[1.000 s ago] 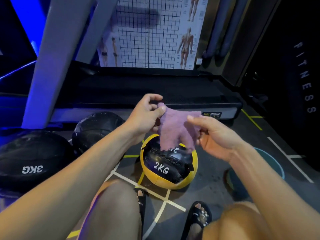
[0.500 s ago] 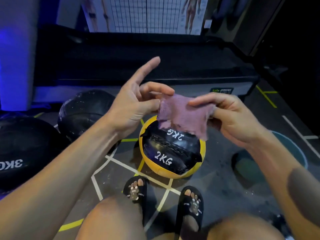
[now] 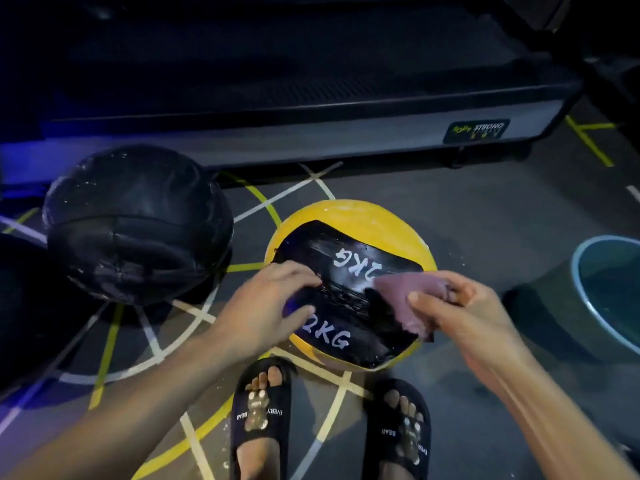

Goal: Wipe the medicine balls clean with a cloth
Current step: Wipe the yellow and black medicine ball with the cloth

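Observation:
A yellow and black medicine ball (image 3: 360, 220) marked 2KG sits on the floor just ahead of my feet. My left hand (image 3: 266, 306) rests on its left side, fingers spread over the black panel. My right hand (image 3: 460, 310) grips a purple cloth (image 3: 405, 296) and holds it against the ball's right side, next to the white lettering. A dusty black medicine ball (image 3: 138, 223) lies to the left, apart from the yellow one. Another black ball (image 3: 17, 306) shows at the far left edge.
A treadmill deck (image 3: 311, 133) runs across the back, close behind the balls. A blue-rimmed basin (image 3: 609, 292) of water stands on the floor at the right. My feet in black sandals (image 3: 263, 410) are just in front of the yellow ball. Floor lines cross underneath.
Both hands came down from in front of me onto the yellow ball. My left hand let go of the cloth and now rests on the ball; my right hand keeps the cloth.

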`<action>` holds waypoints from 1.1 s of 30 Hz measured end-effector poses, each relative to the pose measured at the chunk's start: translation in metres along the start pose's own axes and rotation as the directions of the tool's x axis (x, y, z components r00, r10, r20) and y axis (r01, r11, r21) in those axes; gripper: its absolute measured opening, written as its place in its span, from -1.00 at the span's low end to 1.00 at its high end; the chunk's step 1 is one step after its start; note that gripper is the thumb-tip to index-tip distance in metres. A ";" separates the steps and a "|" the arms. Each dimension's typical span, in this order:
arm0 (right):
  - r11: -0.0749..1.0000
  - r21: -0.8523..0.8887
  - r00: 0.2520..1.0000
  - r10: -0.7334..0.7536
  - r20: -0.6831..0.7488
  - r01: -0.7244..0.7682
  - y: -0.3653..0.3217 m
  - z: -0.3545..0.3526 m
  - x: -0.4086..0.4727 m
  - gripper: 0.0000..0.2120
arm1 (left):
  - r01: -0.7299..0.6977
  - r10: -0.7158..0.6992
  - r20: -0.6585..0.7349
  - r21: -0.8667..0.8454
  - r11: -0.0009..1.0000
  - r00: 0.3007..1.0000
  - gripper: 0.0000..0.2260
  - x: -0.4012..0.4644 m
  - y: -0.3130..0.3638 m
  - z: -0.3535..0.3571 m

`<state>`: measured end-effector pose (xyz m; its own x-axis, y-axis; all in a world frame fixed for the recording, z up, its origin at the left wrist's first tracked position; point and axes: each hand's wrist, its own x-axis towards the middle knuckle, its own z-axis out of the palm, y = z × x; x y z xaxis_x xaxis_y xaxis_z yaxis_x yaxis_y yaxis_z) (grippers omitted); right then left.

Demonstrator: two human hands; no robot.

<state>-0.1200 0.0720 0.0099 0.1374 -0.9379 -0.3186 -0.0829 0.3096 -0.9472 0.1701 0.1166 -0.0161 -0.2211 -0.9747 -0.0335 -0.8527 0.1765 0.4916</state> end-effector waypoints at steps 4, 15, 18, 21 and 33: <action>0.984 0.154 0.980 -0.063 -0.188 0.092 0.012 -0.014 0.017 -0.83 | -0.205 0.185 0.090 0.354 0.913 0.979 -0.47 0.002 -0.011 0.035; 0.946 0.322 0.981 0.021 -0.194 0.044 0.005 -0.006 0.068 -0.95 | -0.216 0.246 -0.006 0.459 0.862 0.969 -0.44 0.066 0.026 0.064; 0.915 0.397 0.975 0.020 -0.220 0.070 0.009 -0.005 0.075 -0.95 | -0.167 0.208 -0.040 0.460 0.872 0.977 -0.42 0.078 0.039 0.074; 0.912 0.401 0.975 0.011 -0.222 0.081 0.013 -0.002 0.079 -0.94 | -0.097 0.154 -0.099 0.435 0.895 0.983 -0.42 0.083 0.047 0.081; 0.925 -0.281 0.924 -0.148 0.352 0.255 -0.026 -0.022 0.067 -0.66 | -0.010 -0.005 -0.155 -0.091 0.996 0.988 -0.66 0.065 0.040 0.054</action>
<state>-0.1302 -0.0025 0.0143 0.4865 -0.8576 -0.1667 -0.3185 0.0035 -0.9479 0.0962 0.0679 -0.0454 -0.1409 -0.9850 0.0998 -0.8038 0.1726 0.5693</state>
